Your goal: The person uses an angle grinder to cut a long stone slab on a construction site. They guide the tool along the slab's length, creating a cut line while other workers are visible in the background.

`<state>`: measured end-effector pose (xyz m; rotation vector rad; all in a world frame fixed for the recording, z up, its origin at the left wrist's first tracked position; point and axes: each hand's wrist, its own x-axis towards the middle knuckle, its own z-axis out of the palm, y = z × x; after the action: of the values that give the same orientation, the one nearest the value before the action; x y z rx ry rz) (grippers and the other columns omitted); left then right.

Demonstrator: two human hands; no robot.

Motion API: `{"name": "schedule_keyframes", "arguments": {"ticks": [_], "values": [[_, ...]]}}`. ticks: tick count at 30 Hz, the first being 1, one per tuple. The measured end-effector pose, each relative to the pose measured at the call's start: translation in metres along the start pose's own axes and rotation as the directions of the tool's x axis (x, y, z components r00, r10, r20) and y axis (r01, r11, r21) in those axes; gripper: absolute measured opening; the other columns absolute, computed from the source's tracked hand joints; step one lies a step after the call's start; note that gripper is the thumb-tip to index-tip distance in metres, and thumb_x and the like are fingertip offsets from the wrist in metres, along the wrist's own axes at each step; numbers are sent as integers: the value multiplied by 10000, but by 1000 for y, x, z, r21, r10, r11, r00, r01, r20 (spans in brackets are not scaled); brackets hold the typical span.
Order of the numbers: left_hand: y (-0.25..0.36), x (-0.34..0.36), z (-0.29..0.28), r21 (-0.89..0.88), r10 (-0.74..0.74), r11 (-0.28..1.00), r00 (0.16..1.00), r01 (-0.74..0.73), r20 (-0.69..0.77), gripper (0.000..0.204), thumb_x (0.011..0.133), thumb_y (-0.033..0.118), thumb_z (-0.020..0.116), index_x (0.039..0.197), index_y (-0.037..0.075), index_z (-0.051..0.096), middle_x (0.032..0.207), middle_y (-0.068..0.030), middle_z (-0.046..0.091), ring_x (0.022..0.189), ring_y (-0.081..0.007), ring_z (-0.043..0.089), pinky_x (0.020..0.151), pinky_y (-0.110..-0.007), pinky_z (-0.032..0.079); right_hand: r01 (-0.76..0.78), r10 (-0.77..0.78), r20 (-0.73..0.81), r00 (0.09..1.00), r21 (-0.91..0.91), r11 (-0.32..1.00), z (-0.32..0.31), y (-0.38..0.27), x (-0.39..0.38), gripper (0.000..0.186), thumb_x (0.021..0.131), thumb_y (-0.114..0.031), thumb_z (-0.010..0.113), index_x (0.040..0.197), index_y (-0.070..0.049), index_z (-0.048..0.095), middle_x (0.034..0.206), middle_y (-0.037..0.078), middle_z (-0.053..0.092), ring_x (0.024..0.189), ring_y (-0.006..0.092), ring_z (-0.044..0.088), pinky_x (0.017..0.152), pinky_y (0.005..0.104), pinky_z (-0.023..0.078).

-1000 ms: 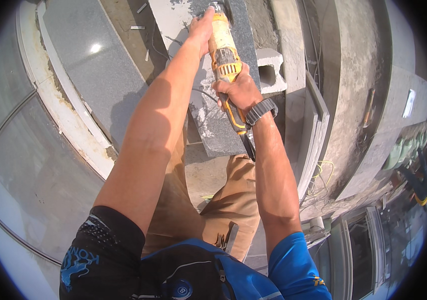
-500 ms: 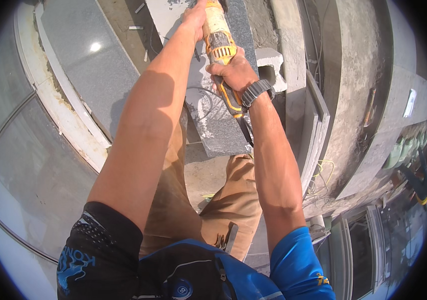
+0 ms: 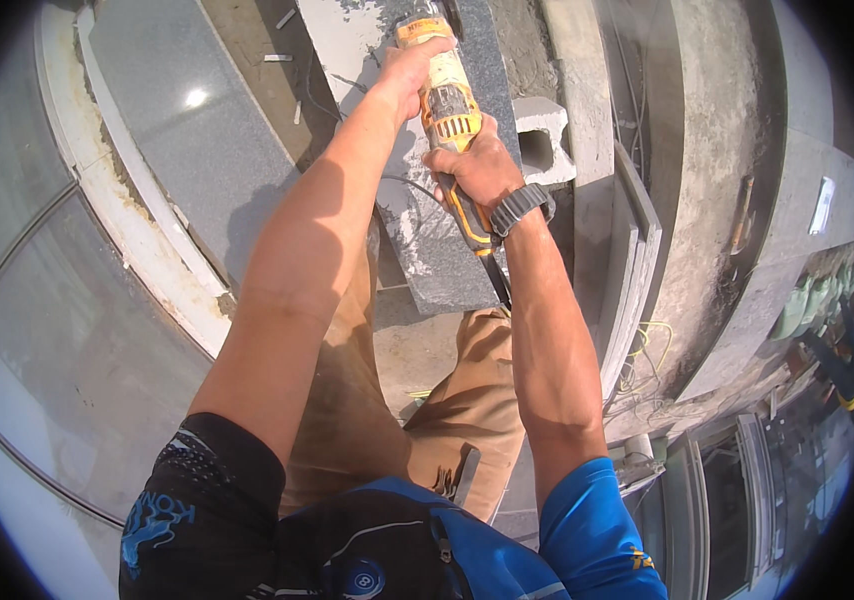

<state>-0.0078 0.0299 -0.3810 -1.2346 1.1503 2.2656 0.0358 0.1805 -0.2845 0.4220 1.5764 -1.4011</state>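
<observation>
A worn yellow and black angle grinder [image 3: 448,72] lies lengthwise in both my hands over a grey stone slab [image 3: 452,285]. My left hand [image 3: 407,76] is closed around the front of its body, close behind the metal gear head. Farther back, my right hand [image 3: 484,166], below a dark wristwatch [image 3: 519,208], wraps the rear handle. A black power cord [image 3: 495,276] leaves the handle end and drops over the slab's near edge. Whitish residue patches the slab's top. The grinder's disc cannot be made out clearly.
A hollow concrete block [image 3: 547,145] sits right of the slab. Beyond it, thin slabs [image 3: 627,265] stand on edge. To the left lies a polished grey slab [image 3: 182,100] along a pale ledge. A yellow-green cord [image 3: 655,345] coils on the right-hand ground.
Both hands and the grinder have come slightly nearer to me in the view, and more of the tool's front end shows. The grip of each hand is the same.
</observation>
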Motion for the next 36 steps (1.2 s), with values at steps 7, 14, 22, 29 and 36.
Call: {"name": "schedule_keyframes", "arguments": {"ticks": [7,14,22,29,36], "values": [[-17,-17,6,-39,-19,999,997,16,-75,403,864,127,801,1149,-67,593,900,-162,682,723,-288,722,614,-467,645,-29,29,-4,1000,-27,999,-5,19,-15,819,775,-39,777,1372,56,225,872,141,642,522,188,633,432,329,531],[-31,-28,2,-50,-42,998,999,41,-13,402,871,132,795,1157,-61,590,905,-160,681,722,-277,719,606,-460,640,-14,14,4,1000,22,1000,-5,36,-27,825,791,-37,773,1392,26,210,843,124,640,517,193,637,420,331,529],[-40,-31,0,-21,-36,999,999,36,5,486,872,130,789,1221,-51,503,964,-177,665,753,-282,717,616,-451,643,-16,16,0,1000,39,999,-5,42,-36,824,805,-38,764,1406,8,202,835,115,636,512,185,634,411,323,527],[-45,-37,4,-13,-32,999,998,31,-61,466,877,154,791,1198,-61,530,945,-180,675,750,-282,720,620,-443,643,-19,19,-18,1000,3,1000,-7,50,-37,800,799,-39,763,1391,6,227,838,121,637,511,184,633,408,316,522],[-50,-37,-1,-35,-64,997,998,64,-1,657,858,118,808,1269,-32,318,1021,-202,630,775,-296,713,607,-465,645,-31,31,-20,999,-19,999,-8,52,-42,788,797,-23,759,1386,-1,236,841,119,635,514,184,634,405,318,519]]}}
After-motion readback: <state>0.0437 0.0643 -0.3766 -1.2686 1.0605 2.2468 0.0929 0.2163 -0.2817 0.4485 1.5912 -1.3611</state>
